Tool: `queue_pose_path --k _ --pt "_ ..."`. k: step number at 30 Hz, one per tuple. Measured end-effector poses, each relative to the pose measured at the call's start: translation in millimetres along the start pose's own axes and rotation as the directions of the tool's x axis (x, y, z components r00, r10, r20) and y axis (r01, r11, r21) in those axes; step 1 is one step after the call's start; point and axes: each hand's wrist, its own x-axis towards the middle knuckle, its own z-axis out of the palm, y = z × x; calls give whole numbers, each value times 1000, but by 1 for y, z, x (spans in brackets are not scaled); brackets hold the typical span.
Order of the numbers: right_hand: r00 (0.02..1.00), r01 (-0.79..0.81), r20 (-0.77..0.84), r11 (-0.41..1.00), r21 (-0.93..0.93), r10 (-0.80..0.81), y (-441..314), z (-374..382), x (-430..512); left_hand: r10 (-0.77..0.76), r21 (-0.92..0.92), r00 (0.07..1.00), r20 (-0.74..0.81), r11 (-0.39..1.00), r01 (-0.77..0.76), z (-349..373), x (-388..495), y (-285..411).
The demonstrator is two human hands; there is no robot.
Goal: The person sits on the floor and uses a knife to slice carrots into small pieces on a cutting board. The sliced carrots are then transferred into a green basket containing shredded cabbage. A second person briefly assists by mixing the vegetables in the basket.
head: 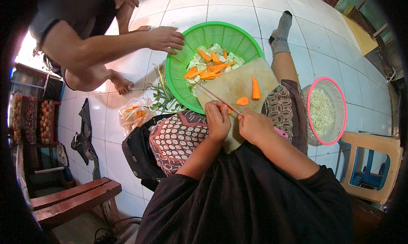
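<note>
My right hand (254, 124) is closed round the pink handle of a kitchen knife (220, 99), whose blade points up and left across the cutting board (236, 81). My left hand (218, 120) holds a small piece of carrot (225, 108) against the board beside the blade. A thick carrot piece (256, 88) and a shorter chunk (242, 101) lie on the board to the right. The board's upper left edge overlaps a green plastic basket (180, 95), which holds cut carrots (207, 75) and pale cabbage leaves (237, 59).
A squatting person's hand (166, 40) hovers at the basket's left rim. Leafy greens (161, 94) and a plastic bag (135, 115) of carrots lie left of it. A pink-rimmed basket (345, 116) of shredded cabbage stands right, near plastic stools (347, 161). A wooden bench (76, 201) is lower left.
</note>
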Motion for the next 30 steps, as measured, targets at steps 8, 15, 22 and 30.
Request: queue_pose_path --k 8,15,22,30 --pt "1000 32 -1 998 46 -31 23 37 12 16 -51 1000 -5 999 -16 -1 0 -3" --pt "987 -117 136 957 264 83 47 34 13 27 -81 999 34 996 -24 -4 1 0" --pt "997 0 -77 975 223 17 57 19 -4 -2 -179 999 49 984 11 -7 5 -2" --pt "976 131 -188 983 126 -106 31 -5 -32 -69 -255 996 48 964 79 -3 1 -3"
